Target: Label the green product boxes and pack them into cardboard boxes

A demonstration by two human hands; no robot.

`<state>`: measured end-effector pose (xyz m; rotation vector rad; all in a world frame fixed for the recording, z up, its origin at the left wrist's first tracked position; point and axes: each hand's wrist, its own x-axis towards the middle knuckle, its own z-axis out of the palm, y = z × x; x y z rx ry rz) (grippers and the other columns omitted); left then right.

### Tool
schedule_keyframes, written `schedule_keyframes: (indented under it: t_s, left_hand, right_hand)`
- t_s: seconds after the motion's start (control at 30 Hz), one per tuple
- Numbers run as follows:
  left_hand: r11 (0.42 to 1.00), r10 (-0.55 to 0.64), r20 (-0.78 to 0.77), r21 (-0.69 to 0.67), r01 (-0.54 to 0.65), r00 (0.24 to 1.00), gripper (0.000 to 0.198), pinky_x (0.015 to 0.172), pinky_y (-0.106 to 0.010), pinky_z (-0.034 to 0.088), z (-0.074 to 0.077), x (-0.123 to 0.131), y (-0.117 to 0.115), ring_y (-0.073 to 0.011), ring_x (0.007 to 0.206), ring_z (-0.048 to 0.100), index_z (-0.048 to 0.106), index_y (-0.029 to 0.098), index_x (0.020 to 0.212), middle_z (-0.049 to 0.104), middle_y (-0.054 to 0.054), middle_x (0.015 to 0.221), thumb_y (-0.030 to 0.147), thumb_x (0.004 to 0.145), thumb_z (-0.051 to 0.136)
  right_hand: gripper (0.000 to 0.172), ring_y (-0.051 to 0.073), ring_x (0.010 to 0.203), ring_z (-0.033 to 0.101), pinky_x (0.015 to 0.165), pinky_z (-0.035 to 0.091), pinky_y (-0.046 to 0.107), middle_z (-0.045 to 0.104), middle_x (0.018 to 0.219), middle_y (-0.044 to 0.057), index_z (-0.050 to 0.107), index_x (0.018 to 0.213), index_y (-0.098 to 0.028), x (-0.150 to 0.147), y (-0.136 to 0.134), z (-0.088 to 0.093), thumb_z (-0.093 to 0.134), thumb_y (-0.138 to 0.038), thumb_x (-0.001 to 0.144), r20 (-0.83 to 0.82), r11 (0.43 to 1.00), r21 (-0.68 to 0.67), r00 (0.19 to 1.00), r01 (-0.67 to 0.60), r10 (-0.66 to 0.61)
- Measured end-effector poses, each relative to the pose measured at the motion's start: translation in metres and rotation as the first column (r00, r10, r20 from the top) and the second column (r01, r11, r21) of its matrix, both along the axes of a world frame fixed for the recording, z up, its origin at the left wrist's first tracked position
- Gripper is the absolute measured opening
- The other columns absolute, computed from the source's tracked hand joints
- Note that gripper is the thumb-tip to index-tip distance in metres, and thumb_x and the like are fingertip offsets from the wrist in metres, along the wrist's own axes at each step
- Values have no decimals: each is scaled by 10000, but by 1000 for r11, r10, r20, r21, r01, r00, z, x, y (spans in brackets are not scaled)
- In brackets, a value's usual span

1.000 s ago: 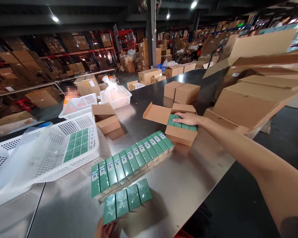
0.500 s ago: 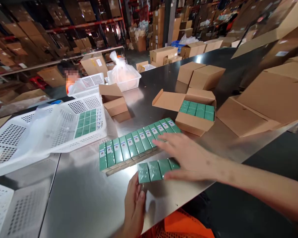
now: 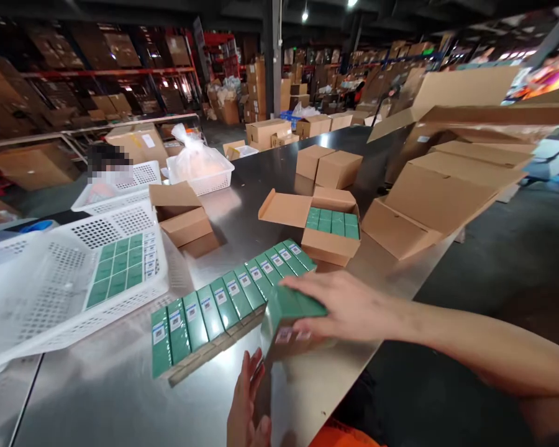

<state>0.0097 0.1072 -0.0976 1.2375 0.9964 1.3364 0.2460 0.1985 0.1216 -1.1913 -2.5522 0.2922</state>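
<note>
Raised off the steel table (image 3: pixel 121 385) where it lay flat before, just this side of the long row of green boxes (image 3: pixel 223 298), the bundle of green boxes (image 3: pixel 286 307) now tilts on edge, long axis crosswise. The right hand (image 3: pixel 349 307), the nearer one, clasps it from above with fingers spread. The left hand (image 3: pixel 246 403) braces its near face with fingers straight and together.

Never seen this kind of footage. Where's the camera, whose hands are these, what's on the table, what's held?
There is no machine: one camera worn on a person's head looks down at their own bare hands. The right hand grips a block of small green cartons, tilted up from the shiny steel table; the left hand presses its near end with open fingers. Beside it lie a long row of green cartons, an open brown cardboard box part-filled with them, and a white perforated plastic basket.
</note>
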Motion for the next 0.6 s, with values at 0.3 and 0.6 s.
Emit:
schedule_keyframes:
  t_s: [0.3,0.6]
  left_hand:
    - [991,-130,86,54,126,988,700,1078,-371,433,-1,-2,11,-302,1293,530,421,279,1479,588,-115,1388,584,869,578]
    - [969,-244,107,56,239,964,671,1060,-390,460,0,-8,20,-324,1281,540,449,267,1452,622,-140,1341,527,858,623]
  right_hand:
    - [697,386,1010,626,719,489,418,644,1170,190,438,1411,-145,103,122,61,383,-647,930,75,582,634,709,508,-701]
    - [719,355,1015,650,734,484,391,647,1246,140,427,1438,-246,143,175,32,373,-710,891,388,749,462,652,475,-652]
